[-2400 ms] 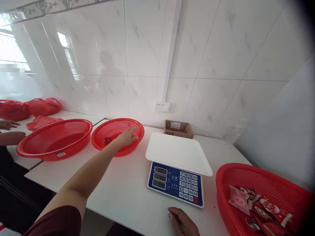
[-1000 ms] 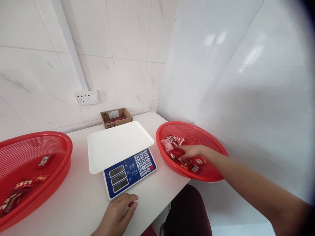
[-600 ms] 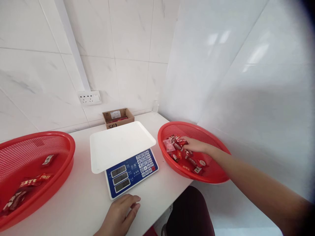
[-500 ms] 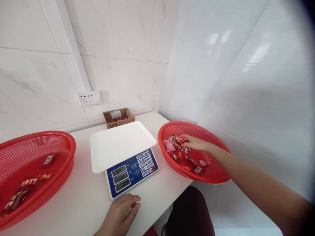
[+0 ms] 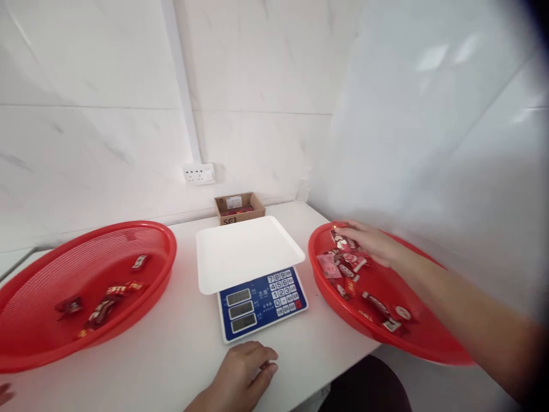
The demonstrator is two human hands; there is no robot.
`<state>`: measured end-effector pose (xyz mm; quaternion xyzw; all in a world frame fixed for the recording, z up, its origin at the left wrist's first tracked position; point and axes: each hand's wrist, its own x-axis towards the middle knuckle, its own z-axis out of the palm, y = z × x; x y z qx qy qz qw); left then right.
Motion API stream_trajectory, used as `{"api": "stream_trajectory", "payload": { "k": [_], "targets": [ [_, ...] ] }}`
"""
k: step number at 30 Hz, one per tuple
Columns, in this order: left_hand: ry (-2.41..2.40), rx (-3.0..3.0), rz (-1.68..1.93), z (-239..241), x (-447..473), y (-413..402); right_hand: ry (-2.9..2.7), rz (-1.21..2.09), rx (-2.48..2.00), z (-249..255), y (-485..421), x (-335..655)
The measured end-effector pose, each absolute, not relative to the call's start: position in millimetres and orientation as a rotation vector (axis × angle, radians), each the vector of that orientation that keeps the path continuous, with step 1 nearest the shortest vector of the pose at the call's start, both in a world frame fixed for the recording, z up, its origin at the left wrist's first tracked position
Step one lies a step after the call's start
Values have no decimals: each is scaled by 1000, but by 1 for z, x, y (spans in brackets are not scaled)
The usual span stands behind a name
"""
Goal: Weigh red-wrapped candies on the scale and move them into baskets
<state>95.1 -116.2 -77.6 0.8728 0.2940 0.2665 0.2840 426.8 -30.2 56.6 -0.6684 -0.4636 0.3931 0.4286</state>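
My right hand [image 5: 369,240] reaches into the red mesh basket [image 5: 429,346] on the right, near its far left rim. Its fingers are pinched on a red sweet packet [image 5: 339,237]. Several more red and white sweet packets [image 5: 348,264] lie loose in that basket. My left hand [image 5: 244,373] rests palm down on the white table, just in front of the blue keypad of the weighing scale [image 5: 262,298], fingers loosely spread and holding nothing. The scale's white tray [image 5: 247,250] is bare.
A larger red basket [image 5: 169,269] on the left holds several red packets [image 5: 103,303]. A small cardboard box [image 5: 239,207] stands against the tiled wall behind the scale, under a wall socket [image 5: 198,173]. Another person's fingertips [image 5: 4,393] show at the bottom left corner.
My right hand has moved from among the packets toward the basket's near-scale rim, now pinching one packet. My left hand has stayed by the scale. The view has swung left.
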Motion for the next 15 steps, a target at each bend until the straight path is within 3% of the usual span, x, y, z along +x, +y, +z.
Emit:
{"api": "stream_trajectory", "payload": {
  "k": [5,15],
  "targets": [
    [842,2309,696,-76,92,-117,-1212,1072,-1631,69,3,358],
    [860,2298,705,-72,87,-116,-1430,1037,-1709,40,46,286]
  ]
}}
